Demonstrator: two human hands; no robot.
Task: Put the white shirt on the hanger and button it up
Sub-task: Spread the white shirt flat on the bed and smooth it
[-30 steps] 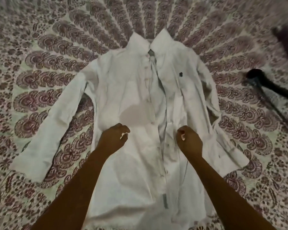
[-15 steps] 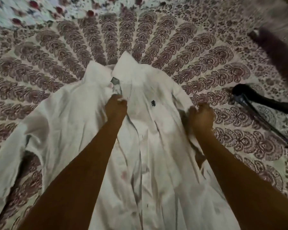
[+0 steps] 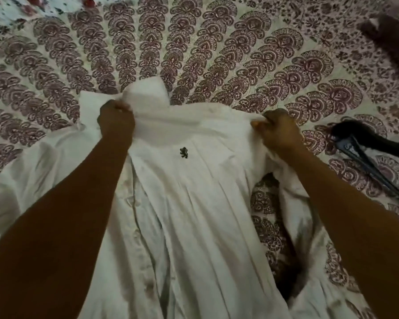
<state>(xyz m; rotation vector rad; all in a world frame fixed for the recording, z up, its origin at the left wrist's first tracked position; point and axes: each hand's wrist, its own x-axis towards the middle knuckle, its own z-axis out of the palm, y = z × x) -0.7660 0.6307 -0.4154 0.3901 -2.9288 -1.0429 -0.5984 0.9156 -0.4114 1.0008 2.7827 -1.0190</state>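
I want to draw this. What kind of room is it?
Probably a bedroom: the white shirt lies on a patterned bedspread, and a black hanger lies beside it.

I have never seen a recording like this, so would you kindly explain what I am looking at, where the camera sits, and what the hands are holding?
There is no machine here: a person works with two bare hands, and one wide-angle camera worn on their head looks forward and down, so the arms enter from the bottom edge. The surface is a bedspread printed with a maroon paisley pattern. On it lies a white shirt, front up, with a small dark logo on the chest. The left hand grips the fabric near the collar, and the right hand grips the shirt's shoulder, bunching the cloth between them. To the right, apart from the shirt, lies a black hanger; the shirt is not on it yet. A dark blurred object in the top right corner is too unclear to name.
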